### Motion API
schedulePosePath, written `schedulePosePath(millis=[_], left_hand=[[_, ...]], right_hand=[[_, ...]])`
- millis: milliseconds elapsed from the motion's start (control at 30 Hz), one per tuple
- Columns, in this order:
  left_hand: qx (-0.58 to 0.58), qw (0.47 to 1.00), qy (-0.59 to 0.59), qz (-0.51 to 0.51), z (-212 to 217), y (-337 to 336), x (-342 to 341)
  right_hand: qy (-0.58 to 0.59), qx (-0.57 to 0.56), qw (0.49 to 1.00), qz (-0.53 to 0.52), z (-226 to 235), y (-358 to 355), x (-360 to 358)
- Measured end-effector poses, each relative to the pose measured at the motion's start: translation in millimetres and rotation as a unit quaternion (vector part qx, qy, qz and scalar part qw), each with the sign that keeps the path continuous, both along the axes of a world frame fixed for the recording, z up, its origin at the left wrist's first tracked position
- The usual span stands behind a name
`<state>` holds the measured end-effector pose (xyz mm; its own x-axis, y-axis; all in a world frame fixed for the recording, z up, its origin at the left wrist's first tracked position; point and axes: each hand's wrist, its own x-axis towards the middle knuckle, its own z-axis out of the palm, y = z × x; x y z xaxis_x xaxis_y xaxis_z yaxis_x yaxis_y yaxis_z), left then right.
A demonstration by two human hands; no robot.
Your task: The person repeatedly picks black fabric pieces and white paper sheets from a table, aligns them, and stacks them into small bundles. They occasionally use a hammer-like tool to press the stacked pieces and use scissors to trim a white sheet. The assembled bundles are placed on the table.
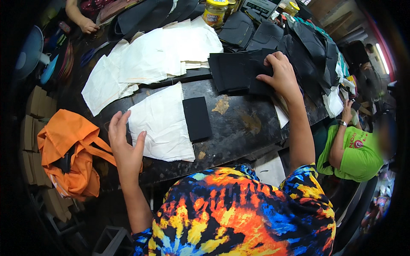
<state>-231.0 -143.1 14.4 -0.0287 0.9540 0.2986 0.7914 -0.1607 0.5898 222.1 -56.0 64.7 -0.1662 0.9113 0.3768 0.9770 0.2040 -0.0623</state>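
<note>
A white cloth piece (160, 123) lies on the dark worktable, with a small black rectangular piece (197, 118) lying against its right edge. My left hand (126, 147) is at the cloth's left edge, thumb and fingers spread, the thumb over the cloth. Farther right, my right hand (279, 74) rests at a stack of flat black pieces (232, 72). Its thumb and forefinger are apart on the top of that stack; the other fingers are curled and partly hidden. Behind the single cloth, several white cloth pieces (153, 53) lie overlapped in a row.
An orange bag (70, 153) hangs at the table's left end. Black stitched pieces (307, 51) are heaped at the right, near a yellow-lidded jar (215, 13). Blue scissors (92, 53) lie far left. A co-worker in a green shirt (356, 149) sits right; another person's hand (89, 25) is far left.
</note>
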Motion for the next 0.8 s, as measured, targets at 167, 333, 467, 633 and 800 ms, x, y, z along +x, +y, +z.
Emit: schedulePosePath(millis=[167,333,467,633,800], left_hand=[[0.004,0.996,-0.091,-0.025,-1.2,-3.8,4.7],[0.016,0.991,-0.074,-0.113,-7.6,0.2,24.7],[0.011,0.977,-0.072,-0.202,-25.1,6.9,48.3],[-0.013,0.972,-0.034,-0.234,-37.0,5.9,53.7],[-0.025,0.967,-0.055,-0.246,-37.3,3.0,51.0]], right_hand=[[0.425,-0.248,0.866,0.087,9.5,-17.3,-11.3],[0.576,-0.359,0.711,0.187,16.8,-45.2,-13.9],[0.571,-0.305,0.75,0.137,4.7,-45.9,-33.2],[0.53,-0.22,0.805,0.148,-5.4,-52.3,-80.1],[0.622,-0.338,0.697,0.117,-31.9,-66.5,-136.6]])
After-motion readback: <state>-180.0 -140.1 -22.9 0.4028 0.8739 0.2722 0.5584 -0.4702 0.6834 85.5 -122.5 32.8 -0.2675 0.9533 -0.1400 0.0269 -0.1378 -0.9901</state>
